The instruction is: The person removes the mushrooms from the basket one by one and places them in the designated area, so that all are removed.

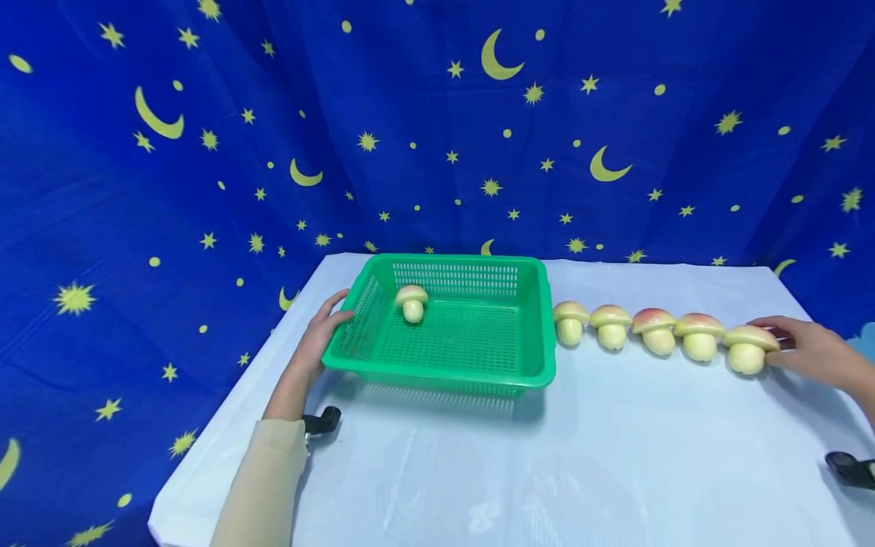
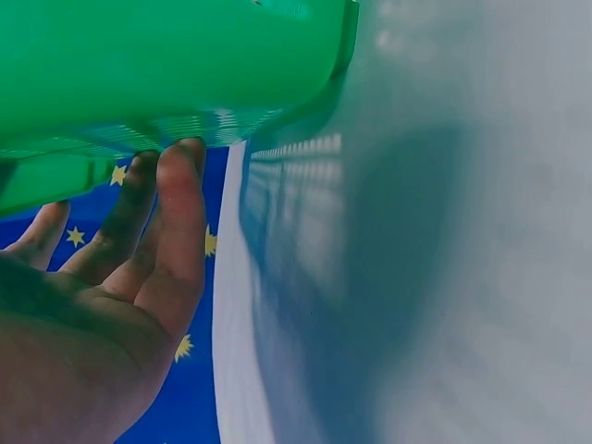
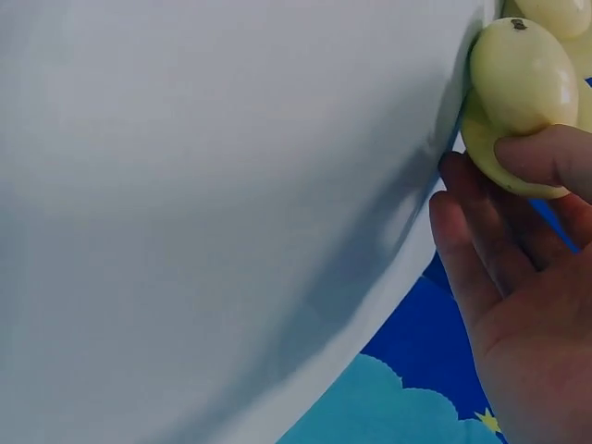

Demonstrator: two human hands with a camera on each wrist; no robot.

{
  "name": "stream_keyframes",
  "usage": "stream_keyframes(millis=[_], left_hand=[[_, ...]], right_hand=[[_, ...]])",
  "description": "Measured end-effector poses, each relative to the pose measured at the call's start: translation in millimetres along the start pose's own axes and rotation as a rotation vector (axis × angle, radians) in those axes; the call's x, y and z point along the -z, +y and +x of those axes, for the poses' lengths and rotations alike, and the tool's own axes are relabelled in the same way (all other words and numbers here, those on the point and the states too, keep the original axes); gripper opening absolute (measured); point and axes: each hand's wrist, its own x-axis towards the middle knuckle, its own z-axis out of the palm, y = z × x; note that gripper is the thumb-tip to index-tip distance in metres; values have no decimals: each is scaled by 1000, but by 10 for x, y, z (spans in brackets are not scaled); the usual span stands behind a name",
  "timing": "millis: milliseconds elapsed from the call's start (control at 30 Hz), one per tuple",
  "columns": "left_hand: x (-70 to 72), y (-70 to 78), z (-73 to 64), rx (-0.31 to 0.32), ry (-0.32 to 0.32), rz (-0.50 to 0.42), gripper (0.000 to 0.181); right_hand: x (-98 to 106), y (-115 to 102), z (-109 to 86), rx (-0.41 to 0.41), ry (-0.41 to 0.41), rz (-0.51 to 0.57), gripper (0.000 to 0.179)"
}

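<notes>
My left hand (image 1: 317, 338) grips the left rim of a green plastic basket (image 1: 437, 374), one digit over the rim. In the left wrist view the other fingers (image 2: 180, 213) touch the basket's outer wall. One toy mushroom (image 1: 412, 304), pale with a rounded cap, stands inside at the left. At the table's right, my right hand (image 1: 813, 349) pinches the cap of the end toy mushroom (image 1: 747, 357) in a row. The right wrist view shows its thumb (image 3: 546, 153) on the cap and fingers along the far side.
Several more toy mushrooms, among them a red-capped one (image 1: 654, 330), line up between the basket and my right hand. They stand on a white-covered table (image 1: 581, 463). A blue curtain (image 1: 437, 114) with stars and moons hangs behind and to the left.
</notes>
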Motion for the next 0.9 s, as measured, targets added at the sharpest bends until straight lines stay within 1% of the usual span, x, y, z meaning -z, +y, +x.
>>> stream_keyframes(millis=[133, 300, 467, 533, 633, 767, 833, 900], left_hand=[[5, 4, -7, 9, 1, -18, 58], [2, -6, 8, -9, -2, -26, 57], [-2, -30, 27, -29, 5, -24, 57], [-1, -36, 28, -30, 6, -23, 57], [-2, -38, 27, -34, 7, -29, 57], [-11, -23, 15, -41, 4, -37, 57], [-17, -14, 9, -41, 1, -39, 58], [-18, -9, 4, -42, -1, -36, 59]], right_hand=[[19, 2, 35, -8, -19, 2, 56], [55, 8, 59, 1, -54, -6, 63], [101, -18, 81, 19, -131, -5, 79], [118, -28, 102, 9, -170, 10, 85], [117, -9, 142, 1, -201, 27, 92], [144, -80, 132, 10, -217, 21, 97], [163, -136, 102, 21, -219, 16, 96], [155, -138, 90, 24, -217, 24, 97]])
